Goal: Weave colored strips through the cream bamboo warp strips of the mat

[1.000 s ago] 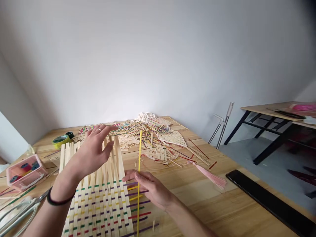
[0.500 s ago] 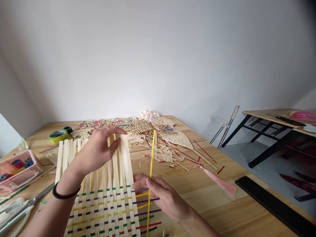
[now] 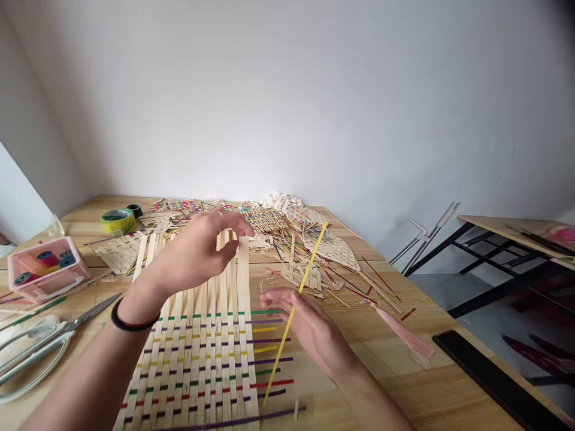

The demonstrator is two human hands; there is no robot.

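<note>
My right hand point(image 3: 317, 332) holds a thin yellow strip point(image 3: 312, 260) pinched under the thumb, slanting up to the right, with the index finger stretched left. A woven mat point(image 3: 197, 359) of pale upright strips lies before me, crossed by green, purple, yellow and red strips whose ends stick out at its right edge. Above its unwoven upper part, my left hand point(image 3: 197, 248) reaches over the pale strips point(image 3: 243, 269), thumb and index finger apart. Part of the strips is hidden behind that hand.
Scissors point(image 3: 67, 329) and a pink box of thread spools point(image 3: 49, 287) lie at left, tape rolls point(image 3: 117, 221) behind. A pile of strip scraps point(image 3: 309, 275) covers the back. At right are a pink tassel point(image 3: 402, 332) and a black phone-like slab point(image 3: 489, 374).
The yellow strip has tilted further right in my right hand. My left hand appears further right over the pale strips. The view has shifted, and a green strip's end now shows at the mat's right.
</note>
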